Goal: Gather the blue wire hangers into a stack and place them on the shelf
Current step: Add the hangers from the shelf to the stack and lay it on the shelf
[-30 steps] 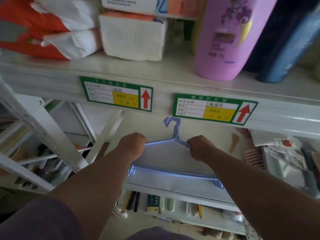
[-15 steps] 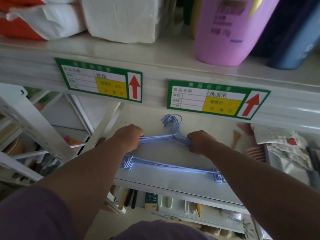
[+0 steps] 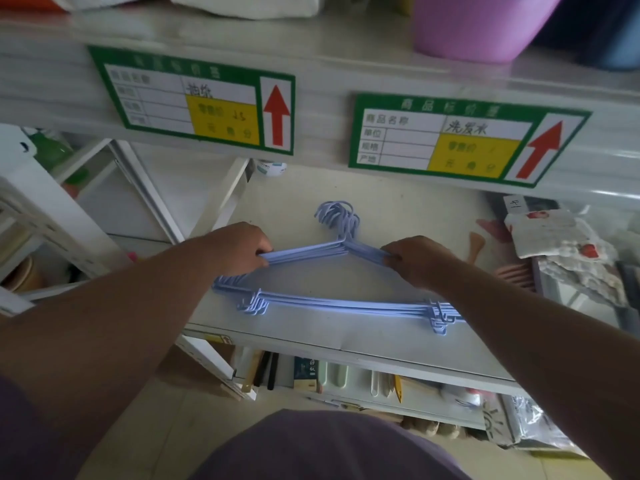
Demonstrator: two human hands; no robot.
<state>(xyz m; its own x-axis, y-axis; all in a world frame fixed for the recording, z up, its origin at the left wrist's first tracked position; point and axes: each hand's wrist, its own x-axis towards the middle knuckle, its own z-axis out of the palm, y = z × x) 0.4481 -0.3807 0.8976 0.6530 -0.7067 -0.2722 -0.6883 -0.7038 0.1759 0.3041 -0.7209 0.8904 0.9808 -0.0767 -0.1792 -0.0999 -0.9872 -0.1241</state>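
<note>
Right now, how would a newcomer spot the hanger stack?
Find the white shelf below the two green price labels. Both hands pinch a flat bundle there, the blue wire hangers: the only pale blue wire, hooks fanned toward the back.

One view only, worn on the head, looking forward and steeply down along both forearms onto a white shelf (image 3: pixel 311 327) at close range, with nothing to share with a second camera. Close enough for the price labels (image 3: pixel 194 98) on the upper shelf edge to fill the top third of the frame, wide-angle enough to bend that edge and pull in the purple-clad lap at the bottom, the lower shelf below and the floor. Centred on the left hand (image 3: pixel 239 245) and right hand (image 3: pixel 415 258) at the blue wire hangers (image 3: pixel 343 303), with side racks cut off left and right.
</note>
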